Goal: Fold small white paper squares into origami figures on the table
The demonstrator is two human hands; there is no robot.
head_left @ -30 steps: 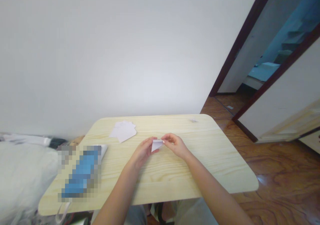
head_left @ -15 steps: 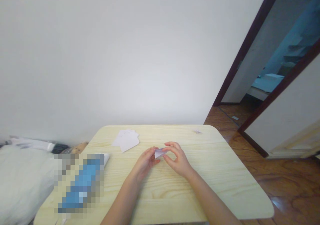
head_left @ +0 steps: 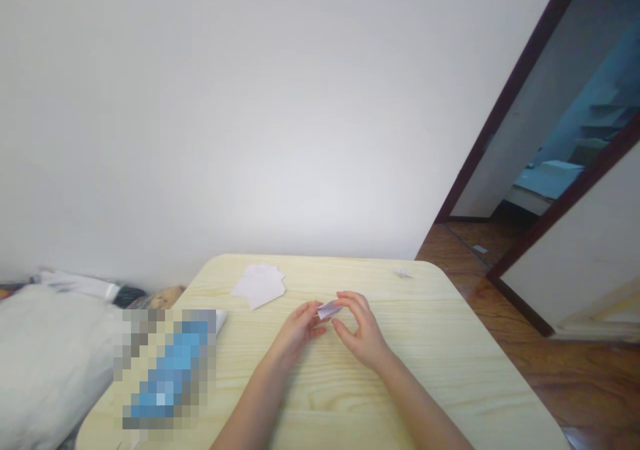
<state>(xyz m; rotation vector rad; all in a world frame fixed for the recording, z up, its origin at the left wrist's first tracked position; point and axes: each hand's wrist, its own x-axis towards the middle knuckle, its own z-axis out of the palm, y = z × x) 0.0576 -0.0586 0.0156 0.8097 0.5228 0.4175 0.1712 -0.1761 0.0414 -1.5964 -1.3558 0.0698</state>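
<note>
Between my hands, above the pale pine table, is a small folded white paper, narrow and flattened. My left hand grips its left end between thumb and fingers. My right hand pinches its right end with curled fingers. Behind my hands, a loose pile of white paper pieces lies on the tabletop, apart from both hands. A tiny folded paper shape sits near the far edge, to the right.
A pixelated blue and white object lies on the table's left side, next to a pale pillow. A white wall rises behind the table. Wooden flooring and a dark-framed doorway are at the right.
The paper now looks narrower and flatter than the earlier triangle. My right fingers have curled around its end. The whole scene has shifted lower and rightward in view.
</note>
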